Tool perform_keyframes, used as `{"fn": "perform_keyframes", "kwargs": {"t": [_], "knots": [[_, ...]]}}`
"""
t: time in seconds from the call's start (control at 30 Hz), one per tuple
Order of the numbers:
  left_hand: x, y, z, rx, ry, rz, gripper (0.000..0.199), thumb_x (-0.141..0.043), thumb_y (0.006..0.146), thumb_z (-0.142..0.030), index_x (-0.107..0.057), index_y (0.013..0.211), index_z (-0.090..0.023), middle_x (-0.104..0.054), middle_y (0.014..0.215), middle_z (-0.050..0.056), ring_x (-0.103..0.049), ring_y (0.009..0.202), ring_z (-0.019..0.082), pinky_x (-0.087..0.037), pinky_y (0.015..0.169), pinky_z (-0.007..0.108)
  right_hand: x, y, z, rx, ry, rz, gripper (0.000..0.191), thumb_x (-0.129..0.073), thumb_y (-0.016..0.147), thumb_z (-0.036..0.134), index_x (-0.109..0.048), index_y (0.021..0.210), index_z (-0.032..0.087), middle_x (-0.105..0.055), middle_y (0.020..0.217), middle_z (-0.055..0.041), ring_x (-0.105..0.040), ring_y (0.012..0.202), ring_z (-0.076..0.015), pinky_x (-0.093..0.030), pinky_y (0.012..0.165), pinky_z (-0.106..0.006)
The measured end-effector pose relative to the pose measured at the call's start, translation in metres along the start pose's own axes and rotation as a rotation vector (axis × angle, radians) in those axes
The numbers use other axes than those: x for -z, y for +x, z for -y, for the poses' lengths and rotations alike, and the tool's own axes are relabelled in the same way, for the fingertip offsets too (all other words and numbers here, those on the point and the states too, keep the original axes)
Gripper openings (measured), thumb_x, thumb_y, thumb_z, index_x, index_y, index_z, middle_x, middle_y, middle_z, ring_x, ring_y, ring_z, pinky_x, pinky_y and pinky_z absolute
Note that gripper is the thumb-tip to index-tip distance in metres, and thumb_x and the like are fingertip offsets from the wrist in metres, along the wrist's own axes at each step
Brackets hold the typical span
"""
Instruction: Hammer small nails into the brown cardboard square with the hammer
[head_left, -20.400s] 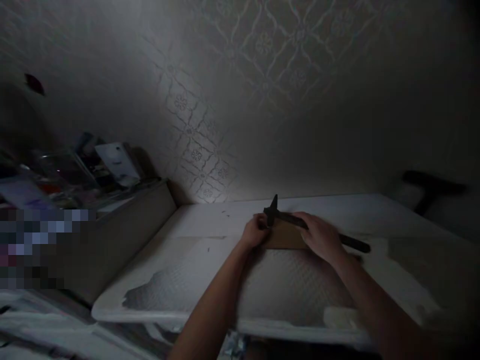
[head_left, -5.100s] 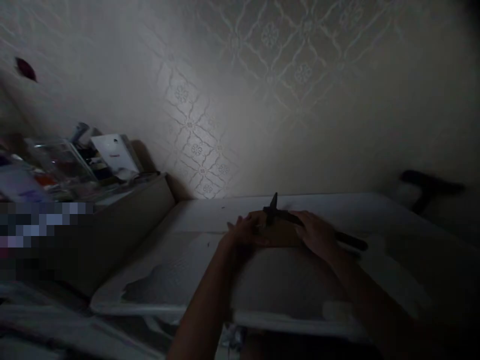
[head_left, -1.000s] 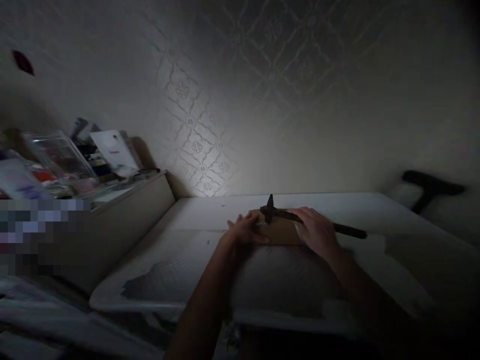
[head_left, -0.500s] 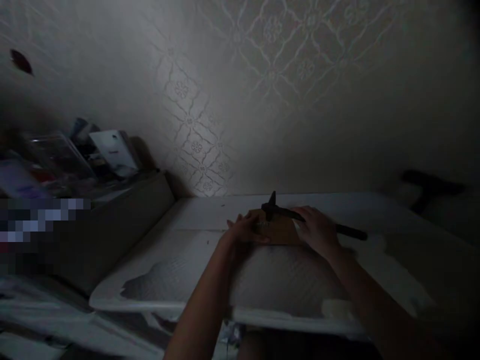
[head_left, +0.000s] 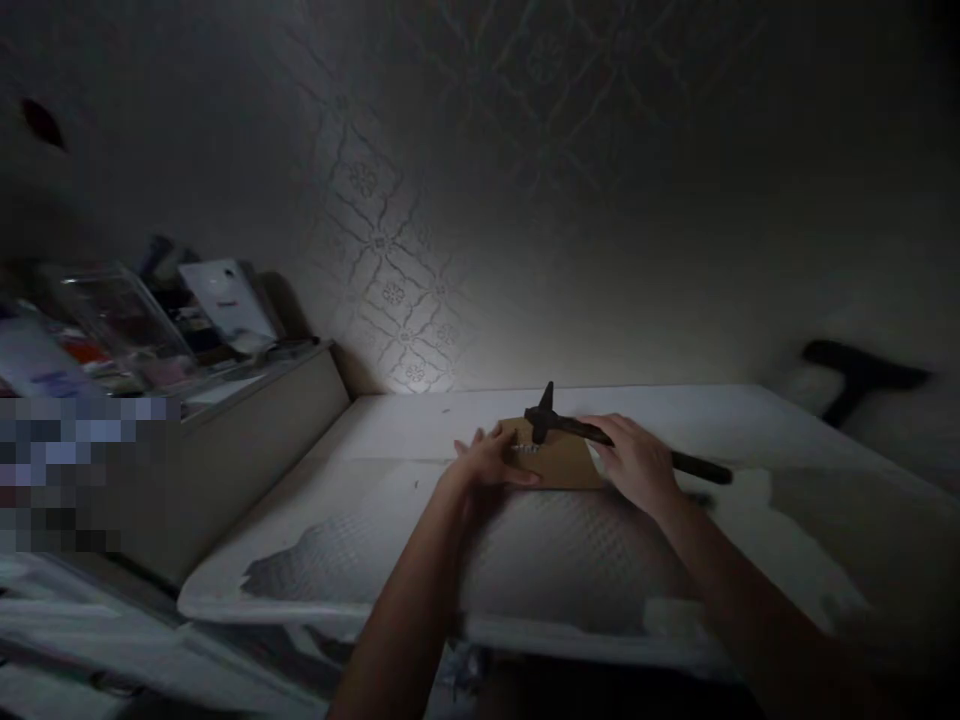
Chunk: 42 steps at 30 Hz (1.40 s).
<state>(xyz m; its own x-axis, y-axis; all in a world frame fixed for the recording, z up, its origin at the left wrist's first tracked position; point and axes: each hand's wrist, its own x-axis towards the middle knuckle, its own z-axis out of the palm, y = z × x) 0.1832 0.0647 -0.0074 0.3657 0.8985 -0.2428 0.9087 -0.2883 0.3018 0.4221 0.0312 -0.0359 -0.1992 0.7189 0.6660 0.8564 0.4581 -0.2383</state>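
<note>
My right hand (head_left: 641, 460) is closed around the dark handle of a hammer (head_left: 570, 428). The handle's end sticks out to the right of the hand, and the hammer's head lies over a brown rectangular board (head_left: 566, 465). A small row of pale, thin marks shows on the board near the head, too small to name. On the board's left side lies my left hand (head_left: 487, 460), fingers spread, the thumb stretched along the near edge. Whether the hammer touches the board or hovers just above it, I cannot tell.
The white table (head_left: 390, 425) has worn grey patches and meets a patterned wall (head_left: 405, 310). At left a raised cabinet (head_left: 255, 460) holds a clear plastic case (head_left: 124, 320), a white box (head_left: 229, 300) and clutter. A dark T-shaped object (head_left: 862, 375) stands at right.
The light has shifted: the upper wall is darker, while the table and board are brighter. Hands and hammer are in nearly the same place.
</note>
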Motion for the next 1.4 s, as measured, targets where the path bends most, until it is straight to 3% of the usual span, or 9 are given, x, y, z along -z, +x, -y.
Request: {"fn": "perform_keyframes", "kwargs": {"t": [1.1,1.4], "knots": [[-0.0020,0.0022,0.0029,-0.011,0.014,-0.011,0.107,-0.056,0.058,-0.082,-0.017,0.147,-0.036,-0.007,0.157,0.004,-0.003,0.139,0.043,-0.003,0.100,0.073,-0.0039,-0.0013,0.0020,-0.077,0.018,0.035,0.037,-0.049,0.081,0.010,-0.058,0.114,0.025,-0.064,0.109,-0.0037,-0.059,0.099,-0.0220,-0.048,0.082,-0.035],[0.0002,0.0003,-0.0001,0.000,0.015,-0.004,0.109,-0.056,0.057,-0.082,-0.019,0.147,-0.033,-0.007,0.156,0.005,-0.004,0.139,0.043,-0.003,0.100,0.073,-0.0048,-0.0014,-0.0013,-0.056,0.014,0.029,0.039,-0.050,0.079,0.009,-0.059,0.114,0.026,-0.065,0.106,-0.0038,-0.060,0.098,-0.0218,-0.048,0.082,-0.035]]}}
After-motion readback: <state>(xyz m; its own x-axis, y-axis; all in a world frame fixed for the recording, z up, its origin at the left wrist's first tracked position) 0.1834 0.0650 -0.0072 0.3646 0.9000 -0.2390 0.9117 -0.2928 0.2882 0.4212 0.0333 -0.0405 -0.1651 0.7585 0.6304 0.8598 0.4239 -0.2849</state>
